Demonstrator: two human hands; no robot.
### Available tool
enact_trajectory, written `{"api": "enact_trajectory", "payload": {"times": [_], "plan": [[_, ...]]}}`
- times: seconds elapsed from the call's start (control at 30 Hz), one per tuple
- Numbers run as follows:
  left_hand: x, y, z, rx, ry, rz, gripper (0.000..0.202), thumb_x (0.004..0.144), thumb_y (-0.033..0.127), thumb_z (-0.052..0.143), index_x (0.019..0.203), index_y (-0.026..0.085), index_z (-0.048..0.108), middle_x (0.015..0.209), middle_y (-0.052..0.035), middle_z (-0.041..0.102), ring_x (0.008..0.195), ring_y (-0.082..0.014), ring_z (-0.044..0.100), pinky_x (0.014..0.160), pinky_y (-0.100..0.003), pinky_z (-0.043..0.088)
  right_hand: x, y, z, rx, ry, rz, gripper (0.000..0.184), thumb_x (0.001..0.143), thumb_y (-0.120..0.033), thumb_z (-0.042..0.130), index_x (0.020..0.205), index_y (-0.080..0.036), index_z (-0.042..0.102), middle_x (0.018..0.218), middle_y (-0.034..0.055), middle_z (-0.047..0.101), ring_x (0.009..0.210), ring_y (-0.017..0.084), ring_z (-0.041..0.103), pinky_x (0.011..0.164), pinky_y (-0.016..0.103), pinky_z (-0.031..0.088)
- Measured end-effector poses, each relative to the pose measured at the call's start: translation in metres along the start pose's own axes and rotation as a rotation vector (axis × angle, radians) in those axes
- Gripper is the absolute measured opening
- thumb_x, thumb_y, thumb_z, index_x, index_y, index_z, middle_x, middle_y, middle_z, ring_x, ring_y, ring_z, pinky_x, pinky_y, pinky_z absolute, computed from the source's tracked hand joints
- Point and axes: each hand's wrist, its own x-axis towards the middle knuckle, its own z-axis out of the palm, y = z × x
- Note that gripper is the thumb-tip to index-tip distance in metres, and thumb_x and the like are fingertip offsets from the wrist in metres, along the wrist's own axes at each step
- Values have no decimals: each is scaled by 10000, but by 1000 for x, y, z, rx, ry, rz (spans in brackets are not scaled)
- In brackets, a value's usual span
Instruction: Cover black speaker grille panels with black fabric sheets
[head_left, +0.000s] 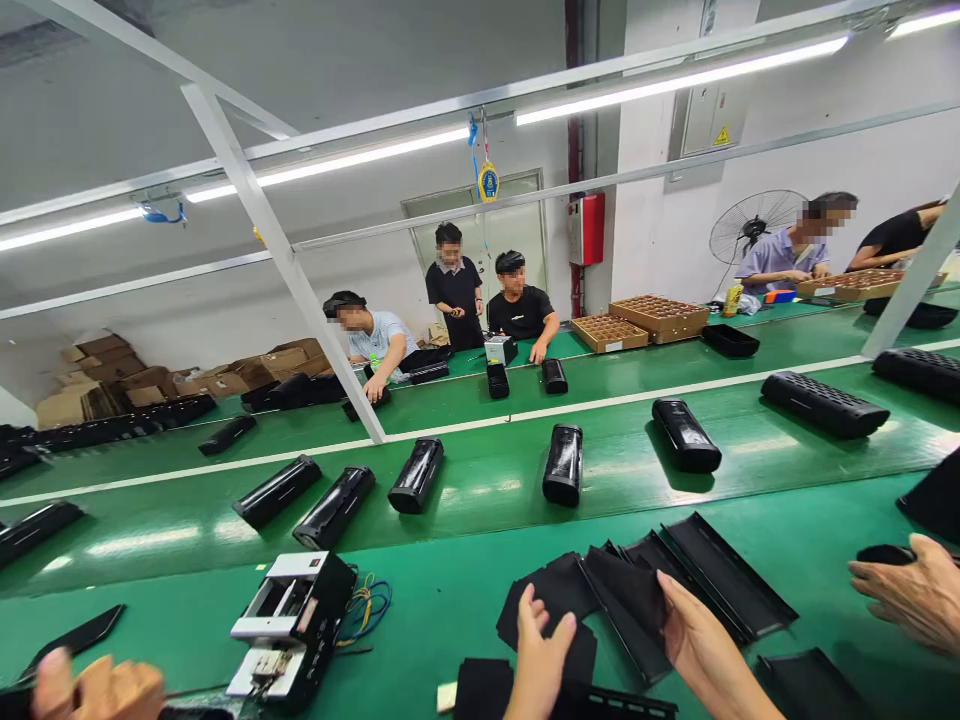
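Observation:
My left hand (541, 645) lies on a pile of black soft sheets (551, 592) at the near edge of the green bench, fingers stretched flat and thumb apart. To its right, my right hand (694, 630) has its fingers curled around the edge of one black sheet (626, 588) and lifts it slightly. Behind that sheet lie long black plastic trays (724, 575), fanned out side by side. A small white block (447, 697) sits near my left wrist.
A white and black device with coloured wires (292, 620) stands at the left. Other people's hands show at bottom left (97, 690) and at the right edge (911, 592). Black cylindrical housings (564, 463) lie on the green conveyor (480, 500). Several workers sit across it, near brown trays (656, 315).

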Motion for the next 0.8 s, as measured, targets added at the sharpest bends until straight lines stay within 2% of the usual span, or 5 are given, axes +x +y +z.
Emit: {"api": "enact_trajectory", "payload": {"times": [0.17, 0.27, 0.37, 0.57, 0.8], "plan": [[5, 53, -185, -176, 361, 190, 725, 649, 706, 162, 1273, 337, 158, 916, -9, 607, 1214, -264, 259, 915, -461, 260, -16, 18, 24, 26, 8, -18, 152, 613, -329, 652, 727, -230, 638, 773, -26, 688, 802, 198, 609, 707, 322, 503], [11, 58, -236, -487, 578, 422, 606, 657, 671, 226, 1189, 404, 338, 647, 39, 625, 1263, -186, 117, 966, -343, 243, -24, 23, 28, 60, -10, 20, 165, 600, -343, 659, 740, -257, 643, 747, -38, 689, 746, 185, 621, 666, 302, 511], [-4, 57, -188, -601, 363, 245, 616, 596, 714, 281, 1122, 422, 413, 605, 40, 635, 1124, -240, 412, 844, -379, 390, -31, 17, 29, 111, -63, 72, 182, 593, -396, 640, 719, -265, 653, 730, -17, 690, 720, 194, 624, 597, 297, 510], [-60, 23, 14, -479, -119, -20, 418, 434, 326, 742, 786, 132, 625, 777, -104, 664, 784, -258, 595, 743, -387, 458, -43, 0, 31, 108, -246, 238, 479, 627, -632, 446, 754, -233, 678, 792, 75, 685, 870, 256, 582, 783, 413, 436], [-65, 27, 20, -263, -152, 26, 351, 499, 285, 720, 793, 128, 612, 852, -87, 645, 847, -220, 567, 796, -315, 420, -57, -13, 44, -70, -402, 317, 257, 673, -258, 612, 927, -229, 634, 891, 48, 670, 872, 187, 582, 799, 299, 422]]}}
